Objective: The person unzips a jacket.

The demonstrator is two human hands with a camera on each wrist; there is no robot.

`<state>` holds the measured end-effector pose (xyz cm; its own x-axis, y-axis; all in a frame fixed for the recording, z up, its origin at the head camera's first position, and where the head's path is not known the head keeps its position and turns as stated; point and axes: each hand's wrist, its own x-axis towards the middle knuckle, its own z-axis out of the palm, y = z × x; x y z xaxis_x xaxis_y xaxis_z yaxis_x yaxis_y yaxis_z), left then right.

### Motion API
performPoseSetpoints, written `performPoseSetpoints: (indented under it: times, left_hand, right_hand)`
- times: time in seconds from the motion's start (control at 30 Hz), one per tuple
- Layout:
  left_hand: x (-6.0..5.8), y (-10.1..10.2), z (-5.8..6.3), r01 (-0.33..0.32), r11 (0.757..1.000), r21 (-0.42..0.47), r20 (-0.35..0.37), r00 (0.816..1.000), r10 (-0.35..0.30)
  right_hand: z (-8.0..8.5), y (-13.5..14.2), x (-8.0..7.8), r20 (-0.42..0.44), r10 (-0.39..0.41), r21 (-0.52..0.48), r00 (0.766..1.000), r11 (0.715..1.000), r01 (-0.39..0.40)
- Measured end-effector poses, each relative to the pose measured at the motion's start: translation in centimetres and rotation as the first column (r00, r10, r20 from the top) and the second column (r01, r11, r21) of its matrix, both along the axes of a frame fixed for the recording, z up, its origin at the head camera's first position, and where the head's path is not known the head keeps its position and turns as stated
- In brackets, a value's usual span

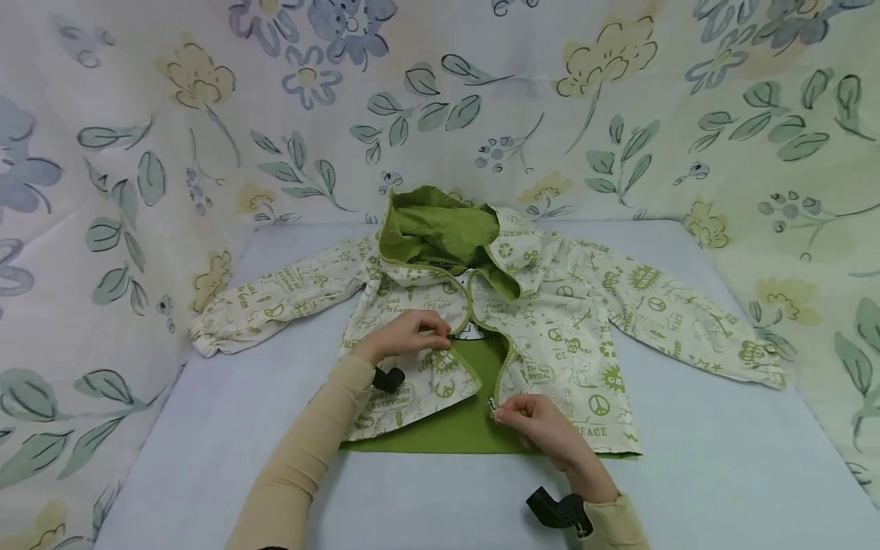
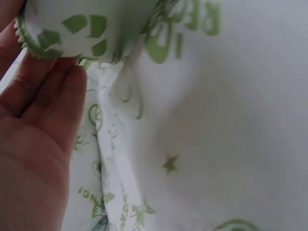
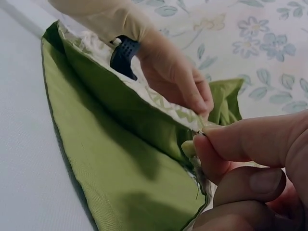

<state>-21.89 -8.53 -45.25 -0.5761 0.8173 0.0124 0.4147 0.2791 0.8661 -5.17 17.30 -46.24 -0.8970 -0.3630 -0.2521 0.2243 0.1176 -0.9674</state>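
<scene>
A white hooded zip jacket [image 1: 571, 328] with green prints lies spread with its front parted, showing the green lining [image 1: 474, 428]. Its front edge on the left side is lifted by my left hand [image 1: 409, 336], which pinches the zipper edge [image 2: 36, 50] between thumb and fingers. Lower down, by the hem, my right hand [image 1: 539, 428] pinches the small metal zipper pull [image 1: 492, 406] on the other front edge. In the right wrist view, thumb and forefinger meet at the metal piece [image 3: 200, 133], with the lining beneath.
The jacket lies on a table with a white cover [image 1: 722, 466]. Its sleeves [image 1: 296, 290] stretch out to both sides and the green-lined hood [image 1: 440, 221] is at the back. Floral fabric [image 1: 440, 99] hangs behind and along both sides. Black wrist cameras [image 1: 560, 512] sit on both arms.
</scene>
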Motion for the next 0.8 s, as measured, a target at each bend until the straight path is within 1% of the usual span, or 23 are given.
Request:
performPoseSetpoints:
  times: [0.17,0.37,0.5,0.7,0.8]
  left_hand:
    - [0.4,-0.4,0.3,0.035,0.999,0.010,0.011,0.999,-0.035]
    - [1.4,0.0,0.5,0.085,0.996,0.008,0.007,0.996,-0.085]
    - [2.1,0.5,0.8,0.126,0.992,-0.012,-0.028,0.992,-0.127]
    - [2.6,0.9,1.3,0.178,0.982,-0.069,-0.072,0.980,-0.183]
    - [2.9,0.9,1.5,0.182,0.979,-0.090,-0.075,0.979,-0.189]
  right_hand:
    - [-0.2,-0.2,0.0,-0.021,-0.004,0.033,1.000,0.999,0.004]
    - [-0.6,-0.4,0.1,-0.039,-0.010,0.112,0.999,0.994,0.015]
    - [-0.6,-0.6,0.3,-0.037,-0.019,0.147,0.999,0.989,0.025]
    - [-0.6,-0.9,0.4,-0.040,-0.027,0.196,0.999,0.980,0.034]
    - [-0.6,-0.9,0.5,-0.057,-0.008,0.219,0.998,0.976,0.020]
